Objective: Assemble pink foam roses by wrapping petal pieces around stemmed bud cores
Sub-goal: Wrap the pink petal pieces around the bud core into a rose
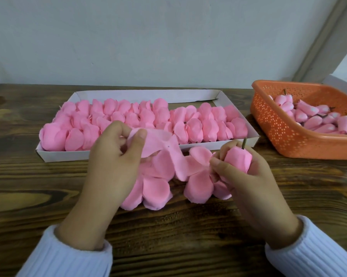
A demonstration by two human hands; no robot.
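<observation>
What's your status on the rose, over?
Left hand pinches lifted petal piece. Right hand grips bud core, stem up, not yet wrapped. Loose petals lie on table beneath hands.

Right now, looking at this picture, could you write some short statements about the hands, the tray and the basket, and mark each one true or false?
1. The right hand holds a pink bud whose stem sticks out at the top. True.
2. The left hand holds nothing. False: it pinches a pink petal piece.
3. The white tray is full of pink petals. True.
4. The basket is blue. False: it is orange.
5. The basket stands to the left of the tray. False: it stands to the right of it.
</observation>
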